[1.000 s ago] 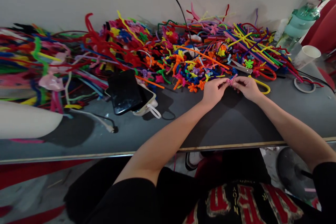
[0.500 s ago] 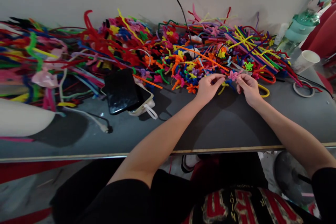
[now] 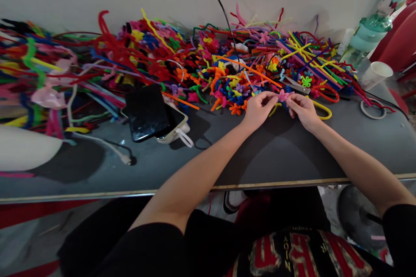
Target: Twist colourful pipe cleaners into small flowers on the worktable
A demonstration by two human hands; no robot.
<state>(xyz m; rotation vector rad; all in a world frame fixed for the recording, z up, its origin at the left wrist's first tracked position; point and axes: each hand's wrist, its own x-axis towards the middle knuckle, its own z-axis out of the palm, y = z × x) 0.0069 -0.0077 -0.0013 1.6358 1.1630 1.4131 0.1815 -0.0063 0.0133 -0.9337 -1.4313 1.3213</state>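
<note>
At far left, a white rounded object [image 3: 26, 147], cut off by the edge, lies on a grey surface [image 3: 276, 160]. Behind it spreads a heap of chenille stems [image 3: 94, 86], in many colours, running along the wall. Next, a pale cable [image 3: 105, 143] ends in a plug, and a black smartphone [image 3: 146, 114] rests at a slant over another device in a pale case; its screen is dark.

Right of centre, we see our left hand [image 3: 258, 110], its thumb and fingers apparently pinching one side of a small pink chenille flower [image 3: 283, 96]. The flower sits just in front of a cluster of similar blooms, between our two hands. Our right hand [image 3: 302, 109] seems to grip its other side. We judge the step in hand to be shaping the petals; the next move calls for a light pinch, one side held steady while the other is bent.

Behind our right hand lie a metal blade [image 3: 297, 86], probably scissors, and a bright green flower [image 3: 306, 81]; beside it curves a yellow stem [image 3: 329, 114]. Further right are a pale ring [image 3: 373, 117], a paper cup [image 3: 377, 77] and a green-topped bottle [image 3: 370, 34], with no label we can read. Below, our black shirt [image 3: 299, 249] carries large red lettering, unclear to us, and small yellow letters, seemingly Y, O, I, N.
</note>
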